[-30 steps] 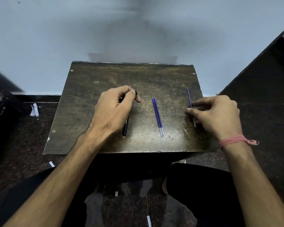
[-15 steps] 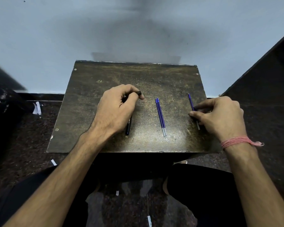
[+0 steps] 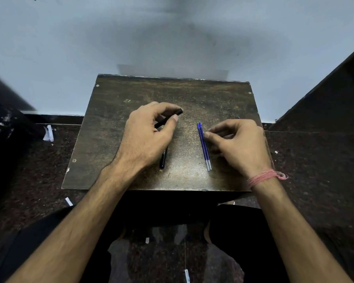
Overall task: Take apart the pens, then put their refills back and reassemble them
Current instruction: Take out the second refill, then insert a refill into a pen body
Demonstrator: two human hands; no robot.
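Observation:
My left hand (image 3: 149,135) is closed around a black pen barrel (image 3: 178,112), which sticks out past my fingertips and points to the back right. A second dark pen (image 3: 163,160) lies on the table under that hand, with only its near end showing. Two blue refills (image 3: 204,149) lie side by side in the middle of the small wooden table (image 3: 114,123). The curled fingertips of my right hand (image 3: 241,144) touch them near their far end. Whether those fingers pinch a refill is unclear. The tip of a third refill (image 3: 239,117) peeks out behind my right hand.
The table stands against a pale wall (image 3: 172,37). Dark speckled floor (image 3: 315,170) surrounds it, with paper scraps (image 3: 48,133) to the left. A dark slanted panel (image 3: 335,94) rises at the right. My knees sit below the table's front edge.
My right hand has left the single refill at the right and moved left to the pair of refills. My left hand has lifted the black barrel slightly and turned it.

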